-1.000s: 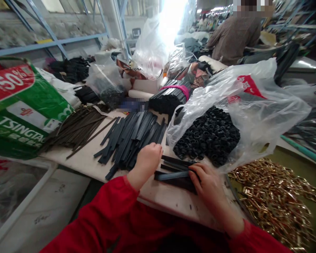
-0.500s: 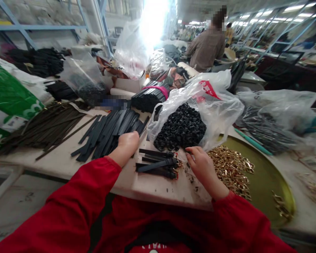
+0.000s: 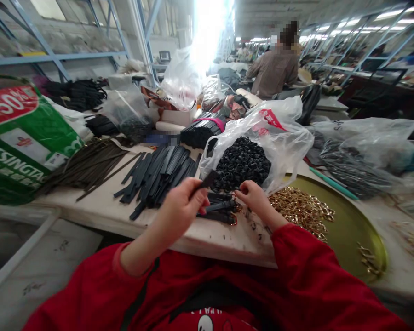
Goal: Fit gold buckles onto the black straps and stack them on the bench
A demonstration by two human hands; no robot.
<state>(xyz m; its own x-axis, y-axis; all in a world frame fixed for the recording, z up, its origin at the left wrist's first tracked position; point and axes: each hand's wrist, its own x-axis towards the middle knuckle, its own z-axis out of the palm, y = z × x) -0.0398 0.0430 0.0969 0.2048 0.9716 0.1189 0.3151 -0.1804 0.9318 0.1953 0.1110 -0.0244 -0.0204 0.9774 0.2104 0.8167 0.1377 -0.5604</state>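
Observation:
My left hand (image 3: 182, 202) is closed round a short black strap (image 3: 209, 179), whose end sticks up past the thumb. To its right, my right hand (image 3: 255, 198) has thumb and fingertips pinched together; whatever lies between them is too small to make out. Beneath and between the hands lie several black straps with gold buckles (image 3: 224, 212), partly covered by my left hand. A pile of loose black strips (image 3: 155, 172) spreads left of my left hand. Just beyond my right hand, small black loops (image 3: 243, 161) fill an open clear plastic bag (image 3: 290, 133).
Gold metal fittings (image 3: 300, 209) are heaped on a round gold tray (image 3: 352, 230) at right. Brown strips (image 3: 86, 165) and a green bag (image 3: 24, 147) occupy the left side. A bundle tied with a pink band (image 3: 207, 126) stands behind. Another person (image 3: 274, 69) is farther back.
My left hand has come from the strip pile toward me and rightward, now with a strap in it. My right hand has shifted slightly up and left. The view has turned somewhat left.

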